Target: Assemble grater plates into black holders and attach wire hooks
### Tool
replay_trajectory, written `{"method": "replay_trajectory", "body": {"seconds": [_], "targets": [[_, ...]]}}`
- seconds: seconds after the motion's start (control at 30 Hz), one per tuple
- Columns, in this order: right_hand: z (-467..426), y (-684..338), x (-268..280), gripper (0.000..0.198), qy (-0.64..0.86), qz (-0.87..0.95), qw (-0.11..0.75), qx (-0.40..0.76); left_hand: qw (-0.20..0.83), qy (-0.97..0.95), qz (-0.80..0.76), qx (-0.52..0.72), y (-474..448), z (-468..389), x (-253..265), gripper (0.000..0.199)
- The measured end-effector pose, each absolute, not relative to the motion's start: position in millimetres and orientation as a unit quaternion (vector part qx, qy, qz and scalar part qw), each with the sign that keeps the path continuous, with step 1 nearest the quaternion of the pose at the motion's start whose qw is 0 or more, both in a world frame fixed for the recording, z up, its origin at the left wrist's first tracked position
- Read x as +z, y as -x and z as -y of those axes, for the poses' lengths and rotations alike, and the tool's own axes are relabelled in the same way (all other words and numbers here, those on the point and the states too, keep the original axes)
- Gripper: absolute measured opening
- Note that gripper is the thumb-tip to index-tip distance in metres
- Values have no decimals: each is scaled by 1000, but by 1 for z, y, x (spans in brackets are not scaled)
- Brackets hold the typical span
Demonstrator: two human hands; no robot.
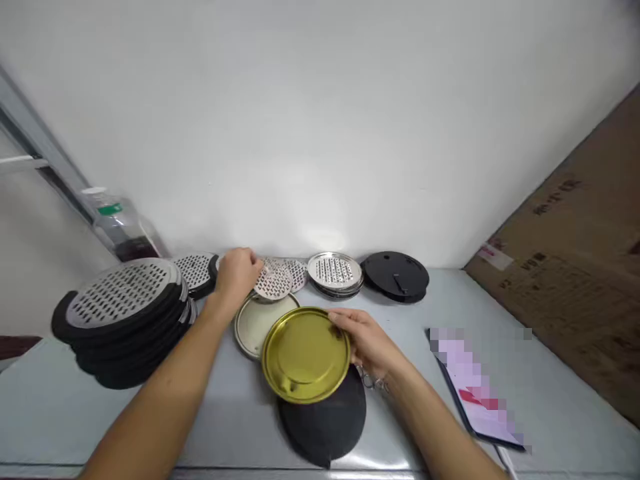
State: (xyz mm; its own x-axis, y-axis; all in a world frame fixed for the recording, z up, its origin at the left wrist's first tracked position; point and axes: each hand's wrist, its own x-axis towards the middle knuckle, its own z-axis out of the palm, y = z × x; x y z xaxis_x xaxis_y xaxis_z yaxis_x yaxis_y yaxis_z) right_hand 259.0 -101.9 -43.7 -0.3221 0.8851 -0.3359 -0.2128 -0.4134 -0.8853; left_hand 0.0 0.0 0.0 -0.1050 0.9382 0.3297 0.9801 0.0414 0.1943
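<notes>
My right hand point(363, 337) grips the right rim of a shiny gold round lid point(306, 357), thumb on top, tilted above the table. Beneath it, a flat black disc point(325, 423) lies partly covered. My left hand point(240, 273) reaches to the back with its fingers closed at the edge of a small perforated metal grater disc point(274, 283). Another such grater disc point(296, 275) lies behind that one. A pale round lid point(260, 323) rests on the table between my hands, its right side hidden by the gold lid.
At left stands a tall stack of black-rimmed grater plates point(123, 293). Silver grater discs point(335, 272) are piled at the back, beside black discs point(395, 277). A phone point(475, 393) lies right, near a cardboard box point(575, 267). A plastic bottle point(120, 227) stands back left.
</notes>
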Motion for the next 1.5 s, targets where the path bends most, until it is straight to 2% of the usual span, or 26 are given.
{"method": "replay_trajectory", "body": {"seconds": [0.17, 0.3, 0.37, 0.53, 0.63, 0.73, 0.87, 0.97, 1.1, 1.23, 1.27, 1.4, 1.5], "targets": [[98, -234, -47, 47, 355, 390, 373, 764, 32, 671, 717, -188, -13, -41, -8, 22], [97, -228, -55, 76, 337, 409, 399, 748, -20, 703, 685, -190, -10, -58, -24, 19], [100, -228, -59, 81, 363, 464, 401, 702, -47, 730, 652, -199, -7, -59, -31, 18], [110, -225, -55, 43, 468, 675, 351, 449, -51, 766, 591, -249, -4, -38, -35, 24], [115, -221, -50, 29, 443, 760, 334, 340, -33, 781, 565, -264, 1, -7, -35, 26], [119, -220, -49, 28, 404, 817, 295, 287, -22, 789, 557, -259, 9, 29, -39, 25], [122, -232, -49, 47, 439, 829, 267, 219, 11, 780, 577, -240, 19, 66, -47, 22], [119, -253, -44, 39, 490, 814, 253, 181, 34, 762, 612, -210, 25, 77, -48, 24], [111, -281, -38, 38, 494, 815, 200, 227, -24, 730, 658, -182, 34, 78, -42, 31], [107, -284, -41, 14, 473, 820, 167, 277, -30, 718, 674, -172, 41, 76, -38, 32], [106, -282, -41, 15, 467, 820, 165, 286, -32, 711, 680, -174, 42, 76, -38, 31], [106, -280, -36, 15, 472, 776, 221, 355, 9, 720, 658, -222, 39, 77, -36, 28], [104, -284, -31, 16, 497, 661, 287, 483, 53, 766, 548, -332, 18, 93, -20, 25]]}}
